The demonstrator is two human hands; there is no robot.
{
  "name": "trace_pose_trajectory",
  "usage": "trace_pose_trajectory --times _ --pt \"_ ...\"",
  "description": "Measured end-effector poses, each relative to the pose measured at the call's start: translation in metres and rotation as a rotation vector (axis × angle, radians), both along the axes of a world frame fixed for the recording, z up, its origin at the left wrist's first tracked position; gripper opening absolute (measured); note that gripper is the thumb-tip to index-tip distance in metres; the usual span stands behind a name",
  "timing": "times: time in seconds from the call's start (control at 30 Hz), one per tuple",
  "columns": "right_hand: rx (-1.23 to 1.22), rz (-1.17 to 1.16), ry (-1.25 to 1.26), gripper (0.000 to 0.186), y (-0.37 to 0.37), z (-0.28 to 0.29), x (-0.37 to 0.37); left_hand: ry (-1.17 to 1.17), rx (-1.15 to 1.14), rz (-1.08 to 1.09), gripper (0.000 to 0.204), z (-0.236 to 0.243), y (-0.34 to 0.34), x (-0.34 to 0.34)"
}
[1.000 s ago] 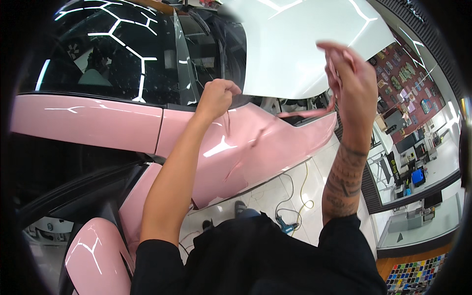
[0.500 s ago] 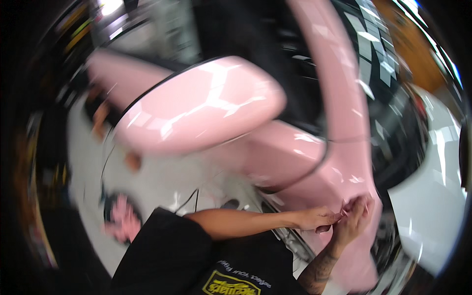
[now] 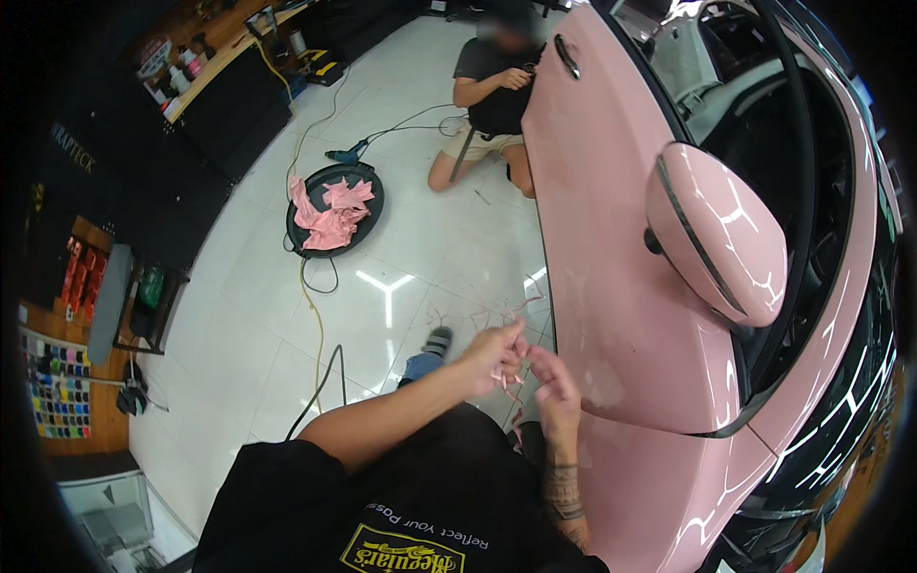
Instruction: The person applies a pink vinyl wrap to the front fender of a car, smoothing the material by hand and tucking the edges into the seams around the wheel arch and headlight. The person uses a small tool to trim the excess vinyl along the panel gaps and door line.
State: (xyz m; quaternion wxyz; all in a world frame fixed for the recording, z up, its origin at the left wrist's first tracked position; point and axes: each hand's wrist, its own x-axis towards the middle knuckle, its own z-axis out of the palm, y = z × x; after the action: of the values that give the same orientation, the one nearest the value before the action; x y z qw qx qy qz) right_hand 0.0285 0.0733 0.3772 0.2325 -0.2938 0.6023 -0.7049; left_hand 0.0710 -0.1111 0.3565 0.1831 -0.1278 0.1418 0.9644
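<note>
While the left hand [image 3: 494, 361] and the right hand [image 3: 559, 392] sit close together, a thin pink film strip [image 3: 517, 420] dangles

If the clock is centred on those hands, twelve being the top of the view, the strip hangs at six, its upper part caught among the left hand's folded fingers. The right hand's fingers are loosely bent, their tips just beside the left's; whether they grip any film cannot be told. The person wears a black printed T-shirt [image 3: 315, 497], and a dark shoe [image 3: 437, 342] shows between nine and ten.

Near the right hand, the car's glossy pink front fender [image 3: 650, 487] spreads toward four and five. The pink door panel [image 3: 611, 239] rises at one, with a pink door mirror [image 3: 721, 229] at two.

Farther off, at ten, a round black tub [image 3: 371, 224] on the tiled floor [image 3: 239, 286] holds crumpled pink film [image 3: 334, 224]. Just beyond its rim, at eleven, lies a teal pistol-shaped corded tool [image 3: 344, 155]. At twelve a co-worker [image 3: 487, 81] in black top and pale shorts kneels beside the door panel, one hand near its edge. Farthest, between ten and eleven, a wooden worktop [image 3: 224, 72] bears bottles.
</note>
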Motion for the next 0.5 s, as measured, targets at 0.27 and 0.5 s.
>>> trace_pose_trajectory --times 0.27,0.5 --pt "-0.229 0.037 -1.153 0.058 -0.183 -0.040 -0.009 0.537 -1.796 0.301 0.059 0.005 -0.093 -0.004" --pt "-0.458 0.400 -1.296 0.064 -0.391 -0.038 -0.032 0.035 -2.085 0.329 0.064 -0.021 -0.277 -0.008"
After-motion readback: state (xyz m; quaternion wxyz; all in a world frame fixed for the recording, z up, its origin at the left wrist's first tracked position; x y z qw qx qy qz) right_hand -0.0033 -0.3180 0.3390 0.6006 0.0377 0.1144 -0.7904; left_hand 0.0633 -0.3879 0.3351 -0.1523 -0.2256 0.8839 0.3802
